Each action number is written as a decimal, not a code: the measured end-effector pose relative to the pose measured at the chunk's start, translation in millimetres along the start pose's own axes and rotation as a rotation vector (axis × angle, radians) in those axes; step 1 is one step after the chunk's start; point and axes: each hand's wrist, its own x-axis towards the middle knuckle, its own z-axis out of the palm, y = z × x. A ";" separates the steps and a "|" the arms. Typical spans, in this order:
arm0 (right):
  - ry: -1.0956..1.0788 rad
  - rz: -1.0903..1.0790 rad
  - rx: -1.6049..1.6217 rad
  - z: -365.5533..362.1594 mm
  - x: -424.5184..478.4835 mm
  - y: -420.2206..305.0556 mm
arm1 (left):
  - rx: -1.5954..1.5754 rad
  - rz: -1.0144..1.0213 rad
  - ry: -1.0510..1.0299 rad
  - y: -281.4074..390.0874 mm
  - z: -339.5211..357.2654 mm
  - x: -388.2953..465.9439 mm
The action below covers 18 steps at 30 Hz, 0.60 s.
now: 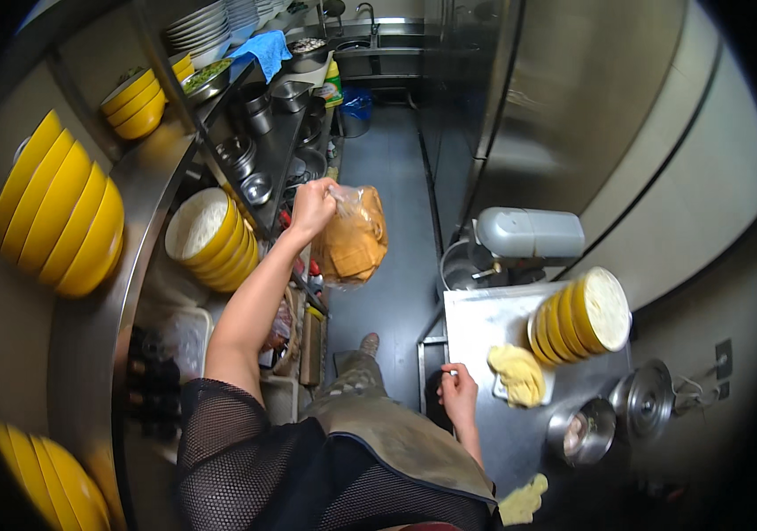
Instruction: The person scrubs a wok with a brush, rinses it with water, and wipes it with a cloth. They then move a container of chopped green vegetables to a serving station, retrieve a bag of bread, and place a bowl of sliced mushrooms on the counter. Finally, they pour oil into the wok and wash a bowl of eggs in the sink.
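Observation:
My left hand (315, 209) grips the gathered neck of a clear plastic bag (352, 242). Flat orange-brown pieces fill the bag; what they are I cannot tell. It hangs over the aisle floor, beside the left shelving. My right hand (459, 393) is at the left edge of a steel worktable (478, 312), its fingers loosely curled and slightly apart, with nothing visible in them. Nearest to it on the table is a crumpled yellow cloth (518, 375) on a small white tray. Behind the cloth stands a stack of yellow bowls (568, 322), white stuff in the top one.
A stand mixer (528, 232) adjoins the table. Near the wall are a steel pot (581, 431) and a lid (644, 401). Steel shelving (153, 219) on my left carries stacked yellow bowls (63, 212) and metal containers (236, 156). The narrow aisle (395, 199) leads to a sink (358, 63).

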 end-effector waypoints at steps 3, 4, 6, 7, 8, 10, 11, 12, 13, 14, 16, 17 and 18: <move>0.042 0.130 0.053 27.2 50.2 -3.6 | -0.141 -0.186 -0.018 -59.3 20.1 73.3; 0.052 0.175 0.083 32.7 68.3 -6.7 | -0.163 -0.224 -0.031 -74.6 29.4 96.6; 0.046 0.261 0.118 43.9 106.2 -23.0 | -0.109 -0.200 0.015 -112.9 50.2 143.3; 0.042 0.270 0.172 51.1 125.1 -22.1 | -0.075 -0.191 0.029 -130.2 60.7 161.4; 0.044 0.293 0.189 53.5 140.6 -25.0 | -0.064 -0.202 0.037 -147.0 71.5 180.5; 0.040 0.325 0.204 64.3 181.6 -37.1 | -0.123 -0.292 0.031 -163.2 74.3 224.7; 0.039 0.342 0.191 66.8 202.7 -41.8 | -0.154 -0.339 0.028 -170.4 77.7 246.3; 0.032 0.352 0.185 71.6 225.0 -45.9 | -0.269 -0.411 0.045 -172.6 76.3 269.9; 0.024 0.337 0.167 73.9 249.4 -47.4 | -0.294 -0.457 0.057 -183.9 81.2 295.8; 0.006 0.329 0.153 79.0 273.0 -48.7 | -0.359 -0.465 0.064 -192.7 81.2 317.4; -0.035 0.331 0.157 86.1 322.0 -55.0 | -0.522 -0.499 0.066 -207.4 86.9 363.5; -0.052 0.297 0.192 92.3 348.2 -54.7 | -0.601 -0.486 0.051 -216.3 91.8 388.9; -0.061 0.285 0.169 98.0 375.7 -59.8 | -0.629 -0.489 0.065 -223.8 99.2 413.7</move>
